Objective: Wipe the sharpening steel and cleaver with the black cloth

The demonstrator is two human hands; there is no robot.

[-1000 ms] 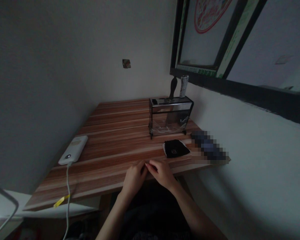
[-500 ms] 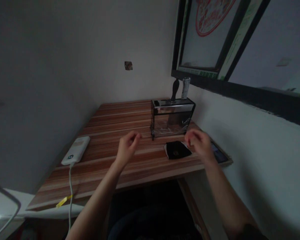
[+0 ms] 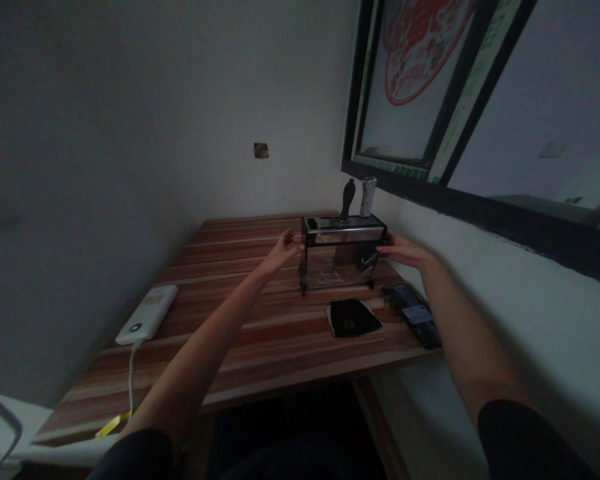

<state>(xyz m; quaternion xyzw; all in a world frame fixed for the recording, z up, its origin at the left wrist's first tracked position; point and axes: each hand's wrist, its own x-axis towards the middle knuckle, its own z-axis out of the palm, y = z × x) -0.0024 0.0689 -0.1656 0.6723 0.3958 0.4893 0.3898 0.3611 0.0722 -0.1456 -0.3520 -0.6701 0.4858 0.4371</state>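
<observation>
A clear knife holder (image 3: 341,257) with a shiny metal top stands at the back right of the wooden table (image 3: 230,320). A dark handle (image 3: 347,197) and a silvery handle (image 3: 367,195) stick up from it. My left hand (image 3: 284,248) reaches its left end, fingers stretched toward the top edge. My right hand (image 3: 405,251) is at its right end, fingers extended and touching the side. Neither hand holds anything.
A black pouch (image 3: 353,317) lies in front of the holder and a dark phone (image 3: 416,321) lies at the table's right edge. A white power bank (image 3: 147,313) with a cable (image 3: 130,380) sits at the left. A framed window (image 3: 430,120) is on the right wall.
Both hands left the table's front edge, moved apart and reached forward to the two ends of the knife holder. The camera tilted slightly downward.
</observation>
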